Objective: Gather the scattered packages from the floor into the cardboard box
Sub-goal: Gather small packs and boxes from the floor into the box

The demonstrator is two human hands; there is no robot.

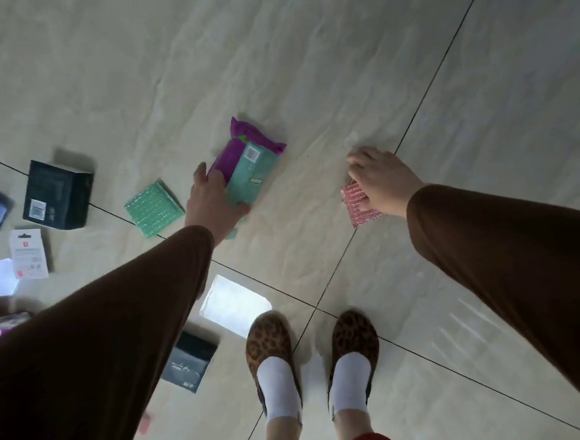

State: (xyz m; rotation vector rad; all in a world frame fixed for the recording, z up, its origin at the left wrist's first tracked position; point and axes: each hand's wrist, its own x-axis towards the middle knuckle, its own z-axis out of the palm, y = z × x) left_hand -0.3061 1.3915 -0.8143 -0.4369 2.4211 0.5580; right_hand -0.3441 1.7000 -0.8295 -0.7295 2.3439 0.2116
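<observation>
Tiled floor (305, 64); hands (211, 201) maybe gripping packages (247, 168).

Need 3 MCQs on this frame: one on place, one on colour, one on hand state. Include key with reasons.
1. Where does the green sparkly packet lie?
A. Just left of the left hand
B. Beside the right shoe
C. Under the right hand

2. What colour is the packet under the right hand?
A. Blue
B. Pink
C. Black

3. What is the left hand doing?
A. Hanging idle, well clear of any packet
B. Resting flat on bare tile
C. Reaching onto the purple-and-teal package, thumb at its near edge

Key:
1 A: it lies on the floor between the black box and the left hand.
2 B: the pink sparkly packet shows beneath the fingers.
3 C: the fingers overlap the package's purple end; whether the grasp has closed is unclear.
</observation>
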